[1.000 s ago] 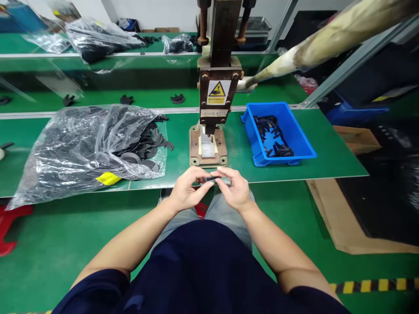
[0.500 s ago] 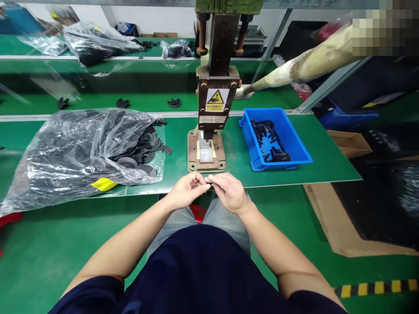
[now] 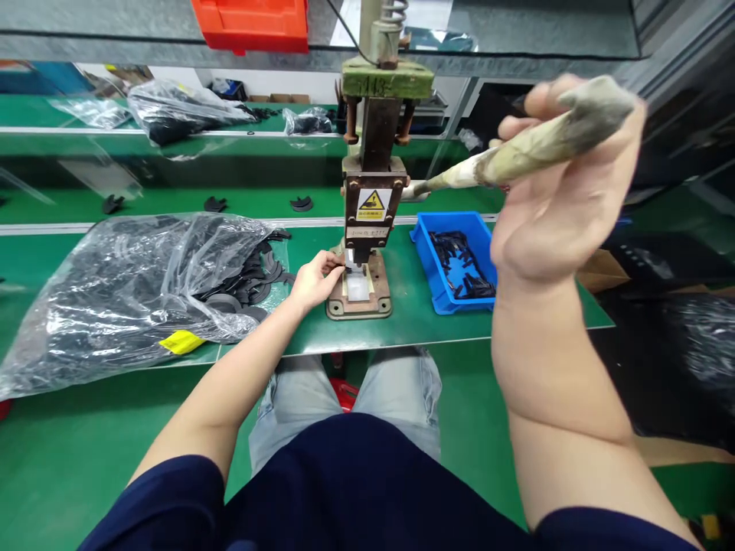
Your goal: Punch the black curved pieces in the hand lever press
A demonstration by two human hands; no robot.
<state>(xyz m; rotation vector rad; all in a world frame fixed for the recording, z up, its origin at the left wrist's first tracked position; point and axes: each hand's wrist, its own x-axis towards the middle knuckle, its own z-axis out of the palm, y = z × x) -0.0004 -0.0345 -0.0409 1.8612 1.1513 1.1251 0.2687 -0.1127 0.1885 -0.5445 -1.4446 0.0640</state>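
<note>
A hand-lever press [image 3: 374,145] with a yellow warning label stands at the table's front. My left hand [image 3: 317,282] is at the left of the press base [image 3: 359,308], its thumb and fingertips pinched on a small dark piece under the ram; its shape is mostly hidden. A clear block [image 3: 359,288] sits on that base. On the right, the wrapped press lever [image 3: 534,145] lies across the palm of my raised right hand [image 3: 551,207], with the fingers curled behind it.
At the left a clear plastic bag [image 3: 132,283] spills black curved parts [image 3: 253,283]. A blue bin [image 3: 459,264] with slim black pieces stands right of the press. An orange-red bin [image 3: 253,23] is on the overhead shelf. Several black parts lie along the far strip.
My hands have parted from in front of the press. The left has moved forward to the press base, and the right has risen to the lever. The view has tilted up.
</note>
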